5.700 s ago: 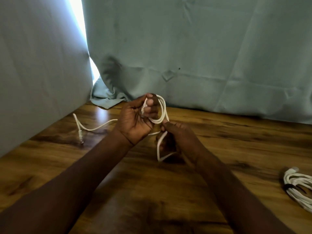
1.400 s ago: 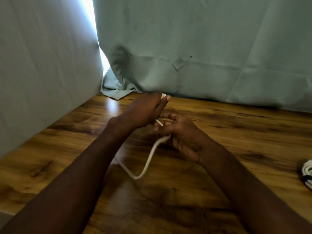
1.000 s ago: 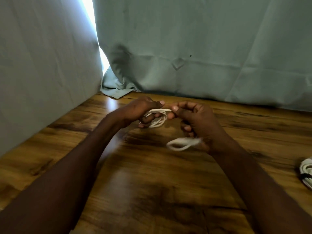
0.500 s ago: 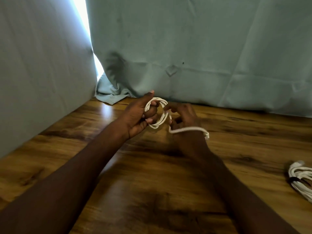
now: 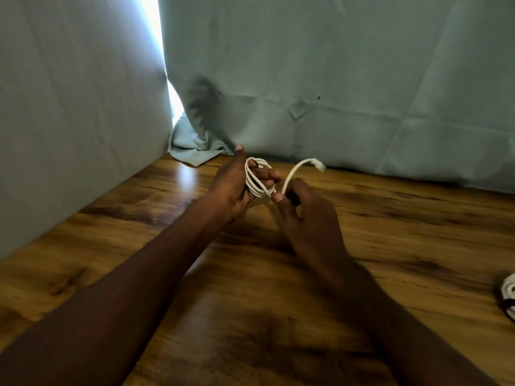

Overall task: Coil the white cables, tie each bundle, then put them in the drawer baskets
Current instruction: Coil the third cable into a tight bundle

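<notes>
A thin white cable (image 5: 255, 181) is wound into a small coil of several loops, held above the wooden table. My left hand (image 5: 233, 188) grips the coil, thumb and fingers through the loops. My right hand (image 5: 299, 203) pinches the cable's free tail just right of the coil. The tail arcs up and right, ending in a white plug (image 5: 318, 164) in the air. A second white cable bundle (image 5: 508, 295), bound with a dark tie, lies at the right edge, partly cut off. No drawer or basket is in view.
The wooden table (image 5: 250, 288) spreads under both arms. Pale blue-green curtain fabric (image 5: 334, 79) hangs along the back and left, its hem bunched on the table at the far left corner, with a bright gap between the panels.
The loose tail has shortened as more cable went onto the coil. The plug end, drooping right of my right hand half a second ago, now sticks up in the air.
</notes>
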